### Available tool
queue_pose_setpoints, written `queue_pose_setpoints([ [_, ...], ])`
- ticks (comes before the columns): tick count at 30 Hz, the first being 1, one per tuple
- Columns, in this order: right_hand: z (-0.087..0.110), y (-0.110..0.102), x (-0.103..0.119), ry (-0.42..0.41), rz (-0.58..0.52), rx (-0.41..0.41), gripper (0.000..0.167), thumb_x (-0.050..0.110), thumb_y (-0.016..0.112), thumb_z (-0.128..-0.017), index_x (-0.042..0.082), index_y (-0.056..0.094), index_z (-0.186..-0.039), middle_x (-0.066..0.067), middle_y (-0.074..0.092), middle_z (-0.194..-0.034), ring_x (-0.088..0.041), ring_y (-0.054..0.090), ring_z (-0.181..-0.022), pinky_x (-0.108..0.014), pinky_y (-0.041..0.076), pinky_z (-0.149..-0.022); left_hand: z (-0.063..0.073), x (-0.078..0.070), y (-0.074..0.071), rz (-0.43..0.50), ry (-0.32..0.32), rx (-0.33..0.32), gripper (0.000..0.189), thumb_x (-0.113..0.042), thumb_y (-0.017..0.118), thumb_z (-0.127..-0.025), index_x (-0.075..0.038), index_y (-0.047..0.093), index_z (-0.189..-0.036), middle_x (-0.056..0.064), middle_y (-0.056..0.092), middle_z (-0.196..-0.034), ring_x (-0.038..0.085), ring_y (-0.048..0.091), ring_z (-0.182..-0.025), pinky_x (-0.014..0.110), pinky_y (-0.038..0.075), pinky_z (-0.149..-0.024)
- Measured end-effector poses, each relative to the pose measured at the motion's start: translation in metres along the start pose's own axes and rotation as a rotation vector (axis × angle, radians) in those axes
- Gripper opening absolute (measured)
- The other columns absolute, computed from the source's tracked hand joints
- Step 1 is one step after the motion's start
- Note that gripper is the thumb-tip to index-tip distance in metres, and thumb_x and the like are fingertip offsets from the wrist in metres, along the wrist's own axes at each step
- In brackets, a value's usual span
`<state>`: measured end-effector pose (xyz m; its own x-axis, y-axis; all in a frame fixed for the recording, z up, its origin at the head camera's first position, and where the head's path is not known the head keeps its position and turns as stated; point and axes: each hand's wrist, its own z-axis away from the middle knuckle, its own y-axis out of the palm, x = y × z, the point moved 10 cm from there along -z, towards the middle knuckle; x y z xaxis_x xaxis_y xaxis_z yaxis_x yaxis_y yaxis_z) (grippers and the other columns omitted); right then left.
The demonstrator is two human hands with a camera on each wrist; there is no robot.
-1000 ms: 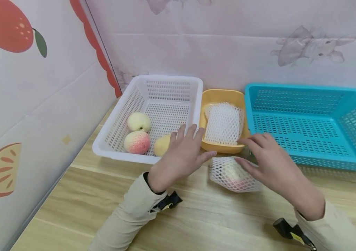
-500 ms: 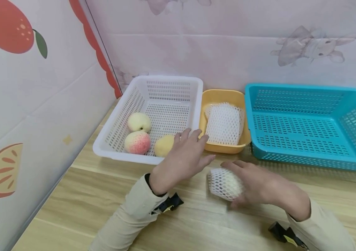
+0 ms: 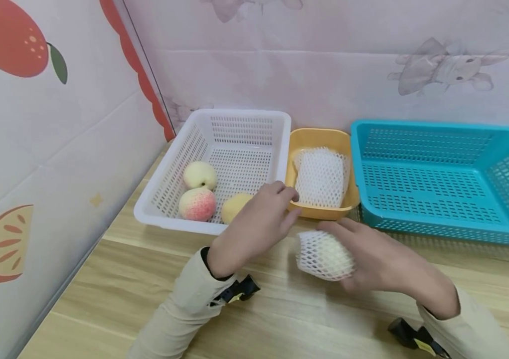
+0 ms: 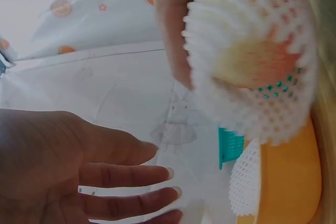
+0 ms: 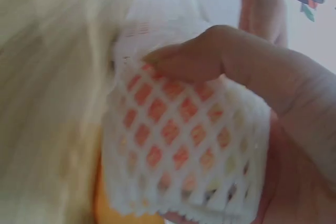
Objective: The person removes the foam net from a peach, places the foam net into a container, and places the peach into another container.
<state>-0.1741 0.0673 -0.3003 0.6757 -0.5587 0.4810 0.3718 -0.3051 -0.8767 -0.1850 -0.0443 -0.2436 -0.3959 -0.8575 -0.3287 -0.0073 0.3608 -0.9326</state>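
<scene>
A peach in a white foam net sleeve point(image 3: 325, 255) is in my right hand point(image 3: 382, 259), gripped from its right side over the table. The right wrist view shows my thumb point(image 5: 215, 59) across the net, with red peach skin behind the mesh. In the left wrist view the near end of the net point(image 4: 252, 61) gapes, and the peach shows inside. My left hand point(image 3: 254, 224) hovers by the white basket's front right corner, just left of the netted peach. Its fingers point(image 4: 131, 174) are extended and hold nothing.
Two peaches point(image 3: 197, 204) and a yellow fruit point(image 3: 235, 207) lie in the white basket point(image 3: 178, 227). Beside it, a yellow tray point(image 3: 321, 213) holds white foam nets point(image 3: 321, 177). A turquoise basket point(image 3: 451, 230) stands at the right. Walls point(image 3: 79, 124) close off the left and back.
My right hand has come down from the yellow tray's edge, taken hold of the netted peach and turned it, lifting it slightly. My left hand has stayed nearly in place, its fingers bending a little.
</scene>
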Motion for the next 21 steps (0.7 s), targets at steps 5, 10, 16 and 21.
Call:
queue_pose_setpoints([
  [5,0.008,-0.03,0.006,-0.013,0.003,-0.145,0.09,0.016,0.087,-0.055,0.018,0.047,-0.136,-0.01,0.057,-0.118,-0.024,0.059,-0.093,-0.037,0.054,-0.065,0.002,0.001,-0.012,0.104,0.009,-0.06,0.016,-0.012,0.061,-0.094,0.0,0.065,-0.104,0.01,0.062,-0.096,0.018,0.055,-0.083,0.027,0.048,-0.07],
  [10,0.014,-0.052,0.009,-0.071,0.025,-0.307,0.094,0.015,0.089,-0.053,0.015,0.046,-0.137,-0.014,0.058,-0.12,-0.03,0.061,-0.096,-0.044,0.055,-0.067,0.002,-0.002,-0.009,0.177,0.047,-0.037,0.013,-0.01,0.062,-0.093,-0.001,0.065,-0.101,0.009,0.064,-0.096,0.018,0.057,-0.084,0.025,0.049,-0.073],
  [16,0.018,-0.062,0.015,-0.14,0.045,-0.417,0.097,0.017,0.09,-0.051,0.013,0.046,-0.138,-0.012,0.058,-0.121,-0.028,0.061,-0.095,-0.043,0.054,-0.067,0.003,-0.016,-0.012,0.317,0.165,-0.061,0.01,-0.008,0.064,-0.09,-0.002,0.067,-0.098,0.005,0.065,-0.095,0.014,0.06,-0.085,0.02,0.051,-0.075],
  [21,0.018,-0.064,0.016,-0.139,0.033,-0.425,0.102,0.017,0.092,-0.051,0.009,0.043,-0.14,-0.013,0.056,-0.126,-0.029,0.058,-0.102,-0.049,0.053,-0.072,0.005,-0.023,-0.015,0.416,0.215,-0.047,0.022,-0.005,0.067,-0.085,0.002,0.065,-0.106,0.009,0.065,-0.102,0.016,0.062,-0.089,0.018,0.051,-0.078],
])
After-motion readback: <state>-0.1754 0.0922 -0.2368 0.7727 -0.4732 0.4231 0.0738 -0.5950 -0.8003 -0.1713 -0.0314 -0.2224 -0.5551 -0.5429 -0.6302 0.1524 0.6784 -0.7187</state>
